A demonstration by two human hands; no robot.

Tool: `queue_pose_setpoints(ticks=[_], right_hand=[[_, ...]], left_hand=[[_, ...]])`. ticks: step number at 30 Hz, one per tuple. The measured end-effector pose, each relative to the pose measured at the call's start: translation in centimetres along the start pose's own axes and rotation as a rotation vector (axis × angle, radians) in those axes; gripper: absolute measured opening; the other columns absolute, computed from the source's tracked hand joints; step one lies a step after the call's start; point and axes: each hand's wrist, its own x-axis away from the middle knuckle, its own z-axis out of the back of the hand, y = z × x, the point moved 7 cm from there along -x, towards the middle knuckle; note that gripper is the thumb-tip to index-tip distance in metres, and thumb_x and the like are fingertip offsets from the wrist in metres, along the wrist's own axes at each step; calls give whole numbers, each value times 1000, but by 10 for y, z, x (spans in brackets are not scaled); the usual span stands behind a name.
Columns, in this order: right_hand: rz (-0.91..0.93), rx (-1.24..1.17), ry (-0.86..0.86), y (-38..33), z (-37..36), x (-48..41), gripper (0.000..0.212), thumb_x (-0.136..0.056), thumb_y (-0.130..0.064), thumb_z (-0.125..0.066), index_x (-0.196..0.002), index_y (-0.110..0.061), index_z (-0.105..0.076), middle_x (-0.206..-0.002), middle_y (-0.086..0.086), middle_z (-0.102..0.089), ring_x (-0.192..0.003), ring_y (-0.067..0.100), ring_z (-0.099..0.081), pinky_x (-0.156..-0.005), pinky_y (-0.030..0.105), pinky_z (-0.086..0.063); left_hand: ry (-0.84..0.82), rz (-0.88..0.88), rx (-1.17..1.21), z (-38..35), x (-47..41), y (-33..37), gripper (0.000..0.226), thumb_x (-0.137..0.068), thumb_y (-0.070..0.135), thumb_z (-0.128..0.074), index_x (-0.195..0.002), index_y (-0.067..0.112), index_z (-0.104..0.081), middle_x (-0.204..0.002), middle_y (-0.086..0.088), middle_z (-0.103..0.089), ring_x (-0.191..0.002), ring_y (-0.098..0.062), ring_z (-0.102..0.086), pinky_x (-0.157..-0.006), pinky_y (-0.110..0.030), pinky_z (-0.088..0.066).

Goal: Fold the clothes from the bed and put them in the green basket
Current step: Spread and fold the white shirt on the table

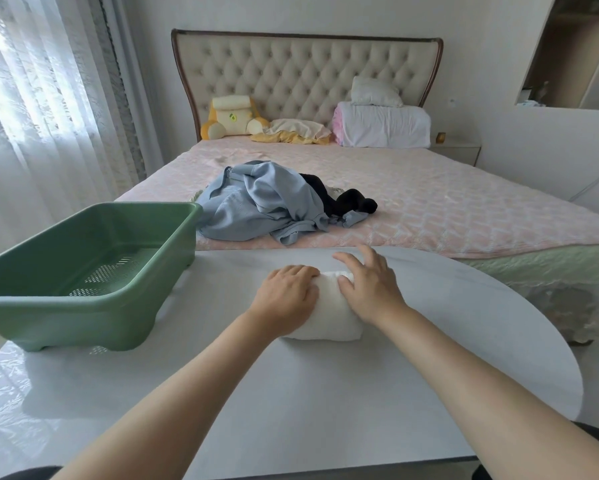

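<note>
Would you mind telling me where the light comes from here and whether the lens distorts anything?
Head view: daylight enters through the curtains at left, leaving a patterned sheen on the table near the green basket; the wide lens slants verticals at both sides.

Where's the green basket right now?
In the head view, the basket sits on the left side of the table, left of the white cloth, near the blue clothes on the bed.

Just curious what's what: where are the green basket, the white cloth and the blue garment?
green basket (76, 320): head view, on its front wall.
white cloth (329, 317): head view, on its near half.
blue garment (256, 206): head view, on the heap's middle.
</note>
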Motion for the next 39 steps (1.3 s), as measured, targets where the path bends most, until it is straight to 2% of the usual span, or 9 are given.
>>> queue_pose_setpoints(ticks=[3,7,12,18,20,24,29,34,39], right_hand=[[303,-61,-19,-29,-8,3,46,-96,-16,-42,-139,-13,-60,-150,13,-49,-137,32,-45,-116,42,-34],[270,-197,-249,-24,-30,15,52,-104,-34,-50,-152,-19,-41,-156,-3,-38,-147,13,-23,-112,7,-4],[180,-222,-322,-7,-39,10,65,-95,-54,-58,-153,-32,-35,-155,-12,-33,-143,13,-28,-112,21,-19],[126,-211,-377,-1,-43,5,67,-92,-61,-57,-151,-36,-35,-152,-13,-35,-138,16,-38,-114,33,-30],[127,-211,-380,1,-44,6,70,-91,-64,-57,-151,-36,-34,-157,-11,-28,-144,18,-32,-118,35,-27],[160,-223,-338,-3,-41,9,72,-92,-61,-57,-154,-32,-34,-167,-4,11,-152,15,-2,-123,39,-17],[292,-91,-295,-17,-35,14,75,-99,-52,-51,-160,-26,-17,-164,3,-11,-149,20,-9,-122,43,-21],[230,58,-517,-13,-41,22,111,-78,-38,-72,-158,-40,4,-166,-3,8,-153,21,16,-124,36,-10],[164,74,-450,-18,-42,17,104,-72,-27,-70,-152,-50,-9,-152,-2,-19,-138,27,-28,-109,38,-42]], left_hand=[[-47,10,-134,-13,7,-5,68,-87,60,-17,-135,23,-49,-128,5,-57,-119,-19,-47,-101,-33,-32],[-197,103,111,-25,8,-24,64,-90,59,-15,-135,28,-50,-132,6,-56,-124,-19,-45,-103,-35,-31],[-239,324,488,-40,4,-40,40,-103,34,-39,-139,26,-53,-141,7,-53,-127,-12,-44,-101,-27,-30],[-308,431,607,-50,7,-53,46,-98,51,-41,-137,31,-53,-138,9,-54,-125,-12,-49,-107,-32,-36],[-333,400,495,-48,7,-54,49,-99,54,-38,-141,31,-49,-144,8,-50,-130,-14,-45,-112,-36,-32],[-185,51,-56,-13,-2,-27,47,-104,47,-37,-146,30,-44,-157,9,-36,-145,-14,-27,-119,-33,-17],[-438,25,67,-21,16,-26,112,-69,59,-79,-156,24,-17,-158,8,-24,-145,-15,-21,-118,-33,-25],[-439,60,92,-28,12,-34,114,-59,37,-85,-153,24,-23,-151,4,-33,-136,-17,-36,-111,-27,-34],[-448,120,103,-26,13,-35,109,-58,27,-86,-149,21,-26,-141,1,-43,-126,-21,-47,-100,-30,-43]])
